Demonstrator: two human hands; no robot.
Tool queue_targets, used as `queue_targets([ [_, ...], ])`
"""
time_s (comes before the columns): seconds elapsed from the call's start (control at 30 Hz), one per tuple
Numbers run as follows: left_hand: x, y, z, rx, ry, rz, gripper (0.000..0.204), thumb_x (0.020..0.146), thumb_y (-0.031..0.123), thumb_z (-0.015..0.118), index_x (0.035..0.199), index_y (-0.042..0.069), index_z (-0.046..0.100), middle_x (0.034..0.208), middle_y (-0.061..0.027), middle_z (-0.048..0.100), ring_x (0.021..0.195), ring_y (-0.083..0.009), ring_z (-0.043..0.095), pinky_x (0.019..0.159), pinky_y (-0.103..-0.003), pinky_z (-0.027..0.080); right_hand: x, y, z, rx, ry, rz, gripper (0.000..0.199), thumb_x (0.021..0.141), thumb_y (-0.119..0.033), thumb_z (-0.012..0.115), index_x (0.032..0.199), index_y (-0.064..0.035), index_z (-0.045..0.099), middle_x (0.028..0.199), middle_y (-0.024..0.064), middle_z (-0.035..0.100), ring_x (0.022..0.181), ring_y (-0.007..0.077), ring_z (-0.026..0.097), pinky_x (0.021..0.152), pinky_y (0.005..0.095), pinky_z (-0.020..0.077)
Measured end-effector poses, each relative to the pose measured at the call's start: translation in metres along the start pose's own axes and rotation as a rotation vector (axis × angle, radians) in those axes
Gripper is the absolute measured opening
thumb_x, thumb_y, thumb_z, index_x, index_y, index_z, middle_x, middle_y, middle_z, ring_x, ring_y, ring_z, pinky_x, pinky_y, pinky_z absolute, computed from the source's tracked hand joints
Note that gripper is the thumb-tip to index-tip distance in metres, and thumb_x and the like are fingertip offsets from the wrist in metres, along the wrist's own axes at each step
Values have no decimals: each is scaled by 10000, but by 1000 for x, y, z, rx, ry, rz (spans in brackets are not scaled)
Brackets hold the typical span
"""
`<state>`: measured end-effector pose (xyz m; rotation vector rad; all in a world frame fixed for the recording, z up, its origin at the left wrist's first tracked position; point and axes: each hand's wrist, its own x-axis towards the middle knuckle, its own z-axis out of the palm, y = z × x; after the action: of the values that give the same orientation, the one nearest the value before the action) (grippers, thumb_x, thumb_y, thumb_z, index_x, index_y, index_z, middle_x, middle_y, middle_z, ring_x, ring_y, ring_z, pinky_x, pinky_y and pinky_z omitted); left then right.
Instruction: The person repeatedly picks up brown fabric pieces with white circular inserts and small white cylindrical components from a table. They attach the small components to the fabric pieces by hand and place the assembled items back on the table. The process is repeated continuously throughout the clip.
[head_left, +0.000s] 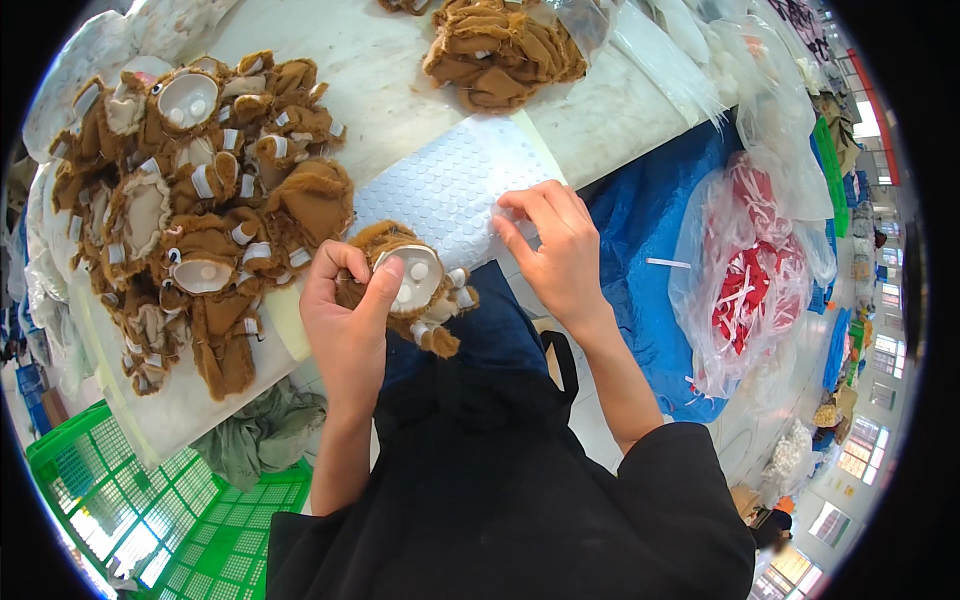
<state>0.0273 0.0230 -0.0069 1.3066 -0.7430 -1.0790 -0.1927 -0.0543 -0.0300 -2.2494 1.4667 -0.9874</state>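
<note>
My left hand grips a brown plush piece between thumb and fingers. On the plush piece sits a round white disc with two small white dots, and short limbs with white bands stick out below. Over the right edge of a pale sheet covered in rows of round dots, my right hand has thumb and fingertips brought close together. Whether something small is pinched there is too fine to make out. The dotted sheet lies on the table, just beyond the plush piece.
A heap of similar brown plush pieces covers the table's left side. Another brown pile lies at the far edge beside clear plastic bags. Right of the table are blue sheeting and a clear bag of red pieces; a green crate stands lower left.
</note>
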Motion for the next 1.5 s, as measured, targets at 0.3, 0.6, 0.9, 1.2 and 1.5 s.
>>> queue_targets([
  [0.3,3,-1,9,94,27,129,146,999,64,739,1124,12,684,1063,-15,674,1033,-110,612,946,-267,478,24,-2,7,-169,-81,-93,143,911,-141,781,1033,-105,716,937,44,655,954,254,636,873,403,442],
  [0.6,-5,12,8,70,-41,81,182,998,104,773,1148,7,739,1063,-21,730,1001,-90,650,912,-245,501,29,1,5,-120,-173,-64,116,917,-147,771,945,-119,662,963,45,667,979,274,628,900,419,436],
  [0.9,-11,17,9,-79,-106,41,252,1026,78,725,1254,-18,675,1180,-52,699,1069,-97,638,938,-244,501,28,6,4,-82,-185,-94,108,932,-138,752,980,-100,663,983,48,659,978,272,619,906,417,437],
  [1.2,-10,18,9,-1,-108,94,217,1028,40,679,1239,-13,680,1188,-51,692,1137,-110,614,994,-261,483,29,-1,-5,221,-217,34,90,958,-97,743,999,-55,676,949,66,680,919,241,644,885,378,485],
  [1.5,-15,17,18,-4,-95,20,220,991,53,763,1196,2,703,1092,-44,740,981,-91,674,886,-247,532,6,-59,-20,642,-105,97,168,939,6,773,1091,-12,705,984,68,725,878,150,680,802,296,550],
])
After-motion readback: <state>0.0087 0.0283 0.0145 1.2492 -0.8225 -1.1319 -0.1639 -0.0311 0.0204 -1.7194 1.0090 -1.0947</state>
